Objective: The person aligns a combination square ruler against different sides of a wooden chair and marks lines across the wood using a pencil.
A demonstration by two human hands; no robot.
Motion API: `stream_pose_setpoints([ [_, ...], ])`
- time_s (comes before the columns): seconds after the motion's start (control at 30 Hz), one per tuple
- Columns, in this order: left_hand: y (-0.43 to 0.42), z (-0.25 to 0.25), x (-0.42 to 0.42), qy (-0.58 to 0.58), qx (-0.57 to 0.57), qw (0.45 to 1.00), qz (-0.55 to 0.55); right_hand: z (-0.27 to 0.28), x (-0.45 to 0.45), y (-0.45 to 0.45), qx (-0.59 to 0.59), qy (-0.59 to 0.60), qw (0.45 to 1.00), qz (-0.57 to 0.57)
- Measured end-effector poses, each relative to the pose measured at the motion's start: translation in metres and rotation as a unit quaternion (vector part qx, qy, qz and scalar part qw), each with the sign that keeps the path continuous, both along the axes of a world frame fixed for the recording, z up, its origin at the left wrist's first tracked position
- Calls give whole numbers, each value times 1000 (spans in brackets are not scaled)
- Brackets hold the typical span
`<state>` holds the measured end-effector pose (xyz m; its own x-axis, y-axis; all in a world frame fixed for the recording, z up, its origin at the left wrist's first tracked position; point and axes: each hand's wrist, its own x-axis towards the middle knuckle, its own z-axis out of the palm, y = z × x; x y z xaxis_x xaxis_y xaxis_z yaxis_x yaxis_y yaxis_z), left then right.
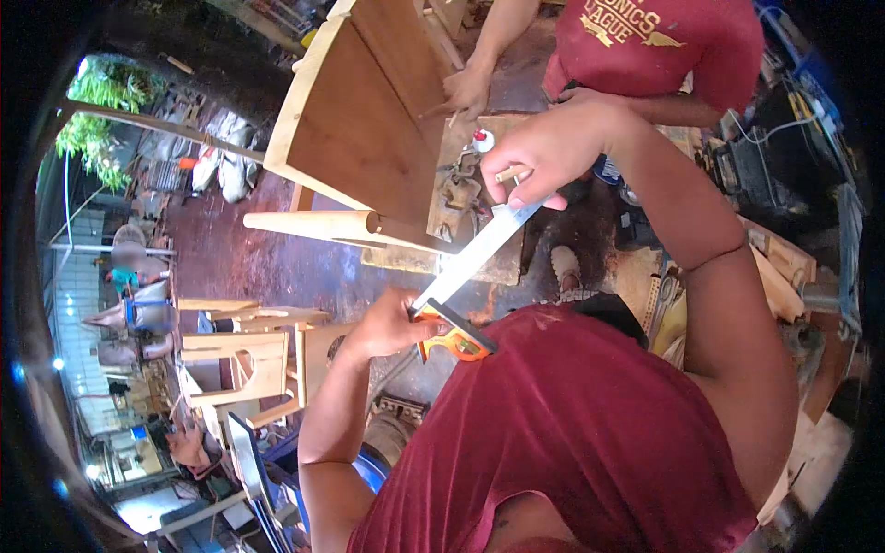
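My left hand (392,324) is closed around the orange head (456,343) of a combination square, close to my shirt front. From it the steel blade (479,253) slants up and to the right, shining brightly in the middle. My right hand (558,152) is at the blade's far end, fingers bent in a pinch around a short pale stick (513,172). Whether these fingers also grip the blade I cannot tell. Left of the blade is a wooden furniture piece (364,120) with a brown panel and a rounded pale leg (313,224).
A co-worker in a red shirt (654,46) is across from me, one hand (467,92) beside the brown panel. A bottle with a red cap (481,140) and metal clamp-like parts (458,194) lie on a board. Wooden chair frames (244,359) stand at left; timber offcuts (779,276) are at right.
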<state>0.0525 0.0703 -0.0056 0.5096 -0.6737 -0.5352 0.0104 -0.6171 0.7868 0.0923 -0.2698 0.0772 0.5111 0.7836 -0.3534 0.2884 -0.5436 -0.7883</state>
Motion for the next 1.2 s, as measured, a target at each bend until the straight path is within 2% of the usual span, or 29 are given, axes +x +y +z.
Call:
stream_pose_setpoints([
  [0.1, 13, -6, -7, -8, -26, 1000, -12, -2, -16, 14, 3, -37, 999, 7],
  [0.3, 27, -8, -17, -20, 30, 999, -29, -4, -32, 29, -23, -35, 999, -8],
  [0.4, 32, -11, -13, 33, 12, 999, -18, -5, -32, 30, -46, -30, 998, -5],
  [0.53, 24, 4, -5, 29, -6, 999, -12, -11, -29, 15, -31, -43, 999, 4],
  [0.6, 18, 10, 0, 12, -35, 999, -35, -13, -26, 8, -30, -46, 998, 5],
  [0.7, -2, 20, 7, 21, 28, 999, -11, -16, -19, -8, -7, -43, 999, 7],
  [0.93, -51, 34, 27, -5, 44, 999, 3, -24, 11, -54, 14, -21, 1000, 15],
  [1.0, -73, 45, 34, 76, 103, 991, 39, -30, 23, -70, 27, -21, 999, 28],
  [1.03, -80, 45, 38, 77, 108, 990, 44, -34, 28, -77, 34, -16, 999, 26],
  [1.13, -92, 38, 49, 63, 54, 995, 62, -43, 46, -98, 53, 2, 998, 21],
  [1.2, -93, 36, 62, 1, 49, 999, -1, -49, 58, -109, 64, 14, 998, 19],
])
